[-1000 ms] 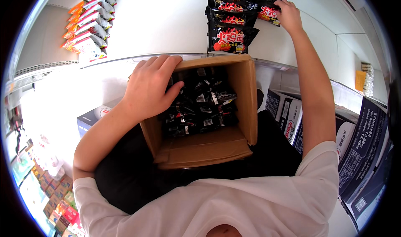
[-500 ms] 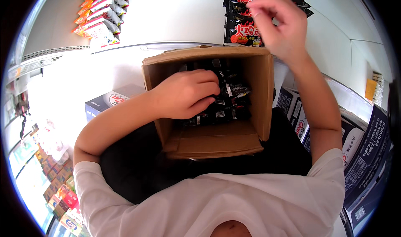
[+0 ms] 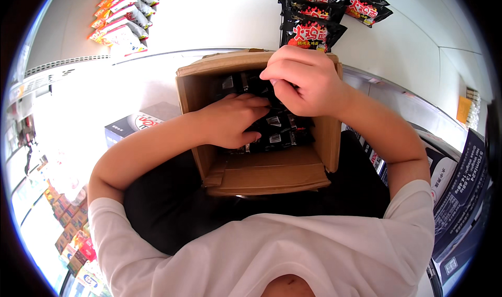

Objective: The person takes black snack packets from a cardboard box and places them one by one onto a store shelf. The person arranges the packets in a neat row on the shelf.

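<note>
A brown cardboard box stands tilted open in front of me between my black-clad legs, with several black snack packets inside. My left hand reaches into it, palm down over the packets, its thumb apart from its fingers; the fingertips rest at the packets. Over the box's far right edge hovers my right hand, its fingers curled in and no packet showing in them. Just beyond it, black packets with red and white print stand in a row on the white shelf. A second row of black packets is to their right.
Orange and white packets line the shelf at the far left. A dark blue carton is left of the box. More dark blue cartons are stacked on the right. Colourful goods lie at the lower left.
My right hand has come back from the shelf packets toward me and left, over the box. My left hand's fingers have spread from a closed curl and lie lower on the packets.
</note>
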The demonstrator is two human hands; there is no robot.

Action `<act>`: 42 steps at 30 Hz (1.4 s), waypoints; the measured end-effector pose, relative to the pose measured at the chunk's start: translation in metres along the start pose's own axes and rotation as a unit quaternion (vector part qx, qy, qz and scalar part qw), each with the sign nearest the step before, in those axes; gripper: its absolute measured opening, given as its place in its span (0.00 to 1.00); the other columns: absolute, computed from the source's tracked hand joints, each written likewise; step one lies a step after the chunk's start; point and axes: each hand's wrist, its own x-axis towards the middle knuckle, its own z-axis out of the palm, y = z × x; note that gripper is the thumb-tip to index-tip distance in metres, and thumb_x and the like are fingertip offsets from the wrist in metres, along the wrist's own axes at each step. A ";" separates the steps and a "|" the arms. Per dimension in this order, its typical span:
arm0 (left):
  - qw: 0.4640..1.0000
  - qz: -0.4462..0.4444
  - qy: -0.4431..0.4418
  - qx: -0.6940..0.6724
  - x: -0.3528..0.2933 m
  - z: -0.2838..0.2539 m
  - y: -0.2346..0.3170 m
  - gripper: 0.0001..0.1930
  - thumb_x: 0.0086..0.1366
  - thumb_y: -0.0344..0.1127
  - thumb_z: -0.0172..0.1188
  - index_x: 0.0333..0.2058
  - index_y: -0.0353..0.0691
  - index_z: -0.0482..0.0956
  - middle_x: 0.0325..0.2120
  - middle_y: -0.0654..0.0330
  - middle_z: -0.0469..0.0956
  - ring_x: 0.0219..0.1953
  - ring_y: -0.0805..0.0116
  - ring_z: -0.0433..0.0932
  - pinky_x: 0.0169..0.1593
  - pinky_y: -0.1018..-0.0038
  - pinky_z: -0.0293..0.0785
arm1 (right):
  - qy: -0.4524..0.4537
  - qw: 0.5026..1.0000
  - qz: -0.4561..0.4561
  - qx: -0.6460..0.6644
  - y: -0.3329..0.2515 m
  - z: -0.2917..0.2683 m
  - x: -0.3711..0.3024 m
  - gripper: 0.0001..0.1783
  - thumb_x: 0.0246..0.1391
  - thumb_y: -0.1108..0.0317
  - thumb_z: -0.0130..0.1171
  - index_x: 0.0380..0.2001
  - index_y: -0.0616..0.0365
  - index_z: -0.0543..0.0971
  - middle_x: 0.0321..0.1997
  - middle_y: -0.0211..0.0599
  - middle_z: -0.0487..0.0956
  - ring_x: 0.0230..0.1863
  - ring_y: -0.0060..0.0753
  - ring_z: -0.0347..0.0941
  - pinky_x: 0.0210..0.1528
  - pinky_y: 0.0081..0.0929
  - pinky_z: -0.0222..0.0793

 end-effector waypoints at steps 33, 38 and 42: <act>0.693 0.030 0.410 -0.592 -0.046 -0.074 0.006 0.32 0.79 0.59 0.48 0.68 0.39 0.65 0.60 0.53 0.78 0.57 0.60 0.81 0.56 0.61 0.78 | -0.029 0.805 0.460 0.373 -0.027 -0.056 0.040 0.25 0.62 0.67 0.71 0.59 0.63 0.77 0.55 0.37 0.84 0.54 0.27 0.80 0.59 0.32 0.76; 0.721 -0.028 0.407 -0.561 -0.038 -0.068 0.012 0.18 0.79 0.39 0.58 0.61 0.41 0.71 0.51 0.60 0.83 0.47 0.79 0.82 0.41 0.83 0.78 | -0.017 0.807 0.462 0.367 -0.022 -0.045 0.032 0.24 0.63 0.67 0.70 0.59 0.62 0.77 0.54 0.36 0.84 0.53 0.26 0.79 0.57 0.32 0.76; 0.700 -0.077 0.451 -0.549 -0.032 -0.067 0.016 0.12 0.78 0.34 0.60 0.55 0.39 0.74 0.44 0.62 0.84 0.42 0.78 0.84 0.39 0.80 0.83 | 0.019 0.823 0.448 0.349 -0.024 -0.037 0.030 0.21 0.70 0.61 0.64 0.59 0.62 0.77 0.52 0.35 0.84 0.51 0.23 0.79 0.54 0.29 0.75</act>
